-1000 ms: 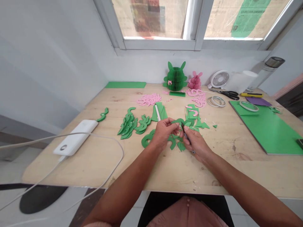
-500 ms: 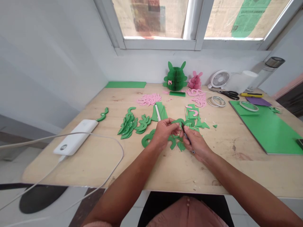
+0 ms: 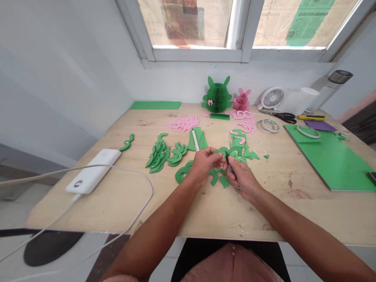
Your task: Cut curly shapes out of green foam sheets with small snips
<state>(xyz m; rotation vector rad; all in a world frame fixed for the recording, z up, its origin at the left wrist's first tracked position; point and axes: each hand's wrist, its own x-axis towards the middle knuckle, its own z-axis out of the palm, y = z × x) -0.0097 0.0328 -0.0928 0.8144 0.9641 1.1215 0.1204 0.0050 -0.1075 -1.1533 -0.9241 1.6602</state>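
Note:
My left hand [image 3: 204,162] is closed, pinching a curved green paper piece [image 3: 235,151] between thumb and fingers. My right hand [image 3: 242,176] is wrapped round a slim dark pen-like tool [image 3: 231,167], its dark tip against the paper beside my left fingertips; the exact kind of tool is unclear. Under and around the hands lie more green cut-outs, among them a curved one [image 3: 182,172] partly covered by my left wrist. Green scraps [image 3: 249,154] are scattered just beyond my right hand. A white pen [image 3: 195,140] rests on green paper behind my left hand.
Piles of green pieces [image 3: 159,154] and pink pieces [image 3: 185,123] spread across the table. A white power bank [image 3: 94,170] with a looping cable is at left. Tape rolls [image 3: 270,125], black-handled scissors [image 3: 286,117], a yellow cutter [image 3: 311,117] and a green sheet [image 3: 331,164] are at right.

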